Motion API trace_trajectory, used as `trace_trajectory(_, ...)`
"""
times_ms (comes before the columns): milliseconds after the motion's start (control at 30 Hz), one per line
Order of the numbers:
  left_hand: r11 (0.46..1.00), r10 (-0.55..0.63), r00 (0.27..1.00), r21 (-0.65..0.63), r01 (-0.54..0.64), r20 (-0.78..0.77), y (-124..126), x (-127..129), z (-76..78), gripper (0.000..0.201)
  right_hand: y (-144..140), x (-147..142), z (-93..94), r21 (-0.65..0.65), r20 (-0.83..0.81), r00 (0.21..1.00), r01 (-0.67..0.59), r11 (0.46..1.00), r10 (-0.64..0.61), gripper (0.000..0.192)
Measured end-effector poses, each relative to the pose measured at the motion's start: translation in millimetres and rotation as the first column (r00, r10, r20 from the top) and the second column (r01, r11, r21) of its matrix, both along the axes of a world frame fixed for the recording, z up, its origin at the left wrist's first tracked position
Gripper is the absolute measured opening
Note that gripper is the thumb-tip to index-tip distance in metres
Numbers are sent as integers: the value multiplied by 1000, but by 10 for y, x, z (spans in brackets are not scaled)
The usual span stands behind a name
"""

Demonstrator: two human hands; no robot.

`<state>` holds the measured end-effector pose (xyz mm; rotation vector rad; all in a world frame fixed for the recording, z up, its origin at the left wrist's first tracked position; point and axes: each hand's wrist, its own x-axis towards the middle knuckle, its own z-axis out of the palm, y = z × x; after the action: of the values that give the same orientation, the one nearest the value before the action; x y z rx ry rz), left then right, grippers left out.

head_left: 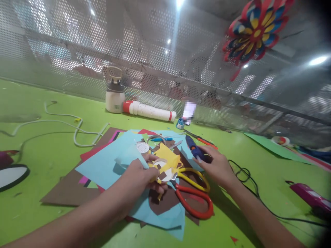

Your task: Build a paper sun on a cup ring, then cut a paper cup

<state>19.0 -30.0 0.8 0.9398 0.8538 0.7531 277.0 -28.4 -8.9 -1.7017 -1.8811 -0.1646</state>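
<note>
My left hand (143, 174) pinches a small yellow, white and brown paper cutout (163, 172) above the pile of coloured sheets. Some of its fingers are hidden behind the paper. To the right, my right hand (218, 167) is closed around a dark blue glue gun (193, 148), with its nozzle end pointing up and away from me. Between the hands lie scissors (195, 203) with one red and one yellow handle, their blades partly covered by the cutout. Light blue paper (108, 162) and brown sheets (69, 193) spread under my left hand.
A blue pen (161, 139) and a tape ring lie behind the cutout. Farther back stand a white bottle (115, 100), a white roll (152, 111) and a small blue jar (180, 124). A black cord (254, 189) runs right of my right hand; a white cable (77, 127) curls left.
</note>
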Motion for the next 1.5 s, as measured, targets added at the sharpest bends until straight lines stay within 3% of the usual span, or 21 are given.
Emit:
trace_trajectory(200, 998, 57, 998, 37, -58, 31, -6, -7, -3, 38, 223, -12, 8, -20, 124, 974, -187, 982, 188, 29)
trace_trajectory(367, 996, 74, 997, 41, -75, 38, 16, -14, -61, 37, 487, 78, -117, -58, 177, 930, -317, 947, 322, 34)
trace_trajectory(567, 996, 63, 998, 54, -65, 26, 50, -8, -80, 37, 717, 248, -262, -46, 183, 926, -329, 943, 331, 18)
trace_trajectory(700, 998, 55, 998, 42, -56, 30, 46, -15, -98, 39, 764, 298, -326, -46, 182, 931, -314, 948, 317, 21)
trace_trajectory(867, 998, 36, 999, 52, -38, 34, 36, -16, -83, 37, 753, 421, -286, -56, 187, 957, -213, 975, 220, 24)
trace_trajectory(1000, 998, 32, 999, 46, -33, 37, 29, -19, -62, 40, 816, 752, -156, -47, 200, 979, 46, 998, -35, 27)
trace_trajectory(1100, 998, 18, 999, 51, -20, 40, 28, -21, -61, 37, 904, 1008, -105, -66, 212, 949, 250, 966, -231, 29)
trace_trajectory(1167, 999, 13, 999, 46, -15, 42, 30, -22, -64, 36, 949, 1108, -120, -107, 234, 928, 322, 941, -291, 29)
trace_trajectory(1367, 998, 47, 998, 49, -49, 39, 35, -20, -60, 35, 933, 1101, -205, -205, 281, 912, 361, 910, -298, 29)
trace_trajectory(1500, 999, 44, 999, 25, -45, 22, 30, -18, -65, 36, 843, 943, -33, -153, 243, 922, 343, 927, -301, 27)
